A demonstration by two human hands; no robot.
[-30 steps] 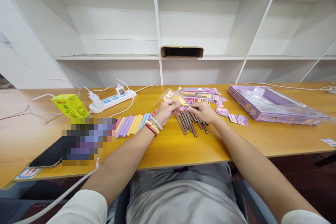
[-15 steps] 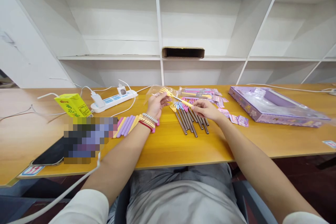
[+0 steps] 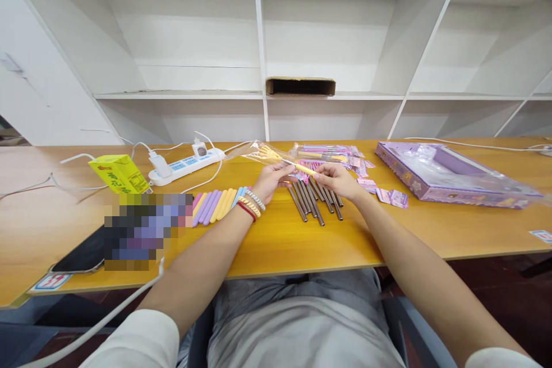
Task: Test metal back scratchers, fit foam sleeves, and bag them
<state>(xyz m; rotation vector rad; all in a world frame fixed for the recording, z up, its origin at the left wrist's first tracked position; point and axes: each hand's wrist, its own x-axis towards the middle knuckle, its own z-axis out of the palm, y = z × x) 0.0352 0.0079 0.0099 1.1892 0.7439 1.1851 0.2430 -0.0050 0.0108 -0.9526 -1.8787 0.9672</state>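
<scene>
A yellow back scratcher point(image 3: 306, 170) with a claw-shaped head and a thin metal shaft is held above the table between my hands. My right hand point(image 3: 337, 180) is closed around the end of its yellow handle. My left hand point(image 3: 277, 179) pinches it where shaft and handle meet, its fingertips partly hidden. A clear plastic bag point(image 3: 244, 151) shows around the yellow head; whether the head is inside it I cannot tell. Below lie several metal tubes point(image 3: 318, 215) with coloured claw heads, partly covered by my hands. Yellow, purple and blue handles point(image 3: 210, 207) lie in a row left of my left wrist.
Packaged back scratchers point(image 3: 323, 149) lie behind my hands. Small printed cards point(image 3: 399, 199) and a purple box point(image 3: 470, 194) are at the right. On the left are a power strip point(image 3: 187, 165), a yellow-green drink carton point(image 3: 121, 175) and a phone point(image 3: 81, 250). White shelves stand behind.
My left hand has slid from the yellow claw head down the shaft toward my right hand, uncovering the head. The plastic bag has shifted around the head. My right hand keeps its hold.
</scene>
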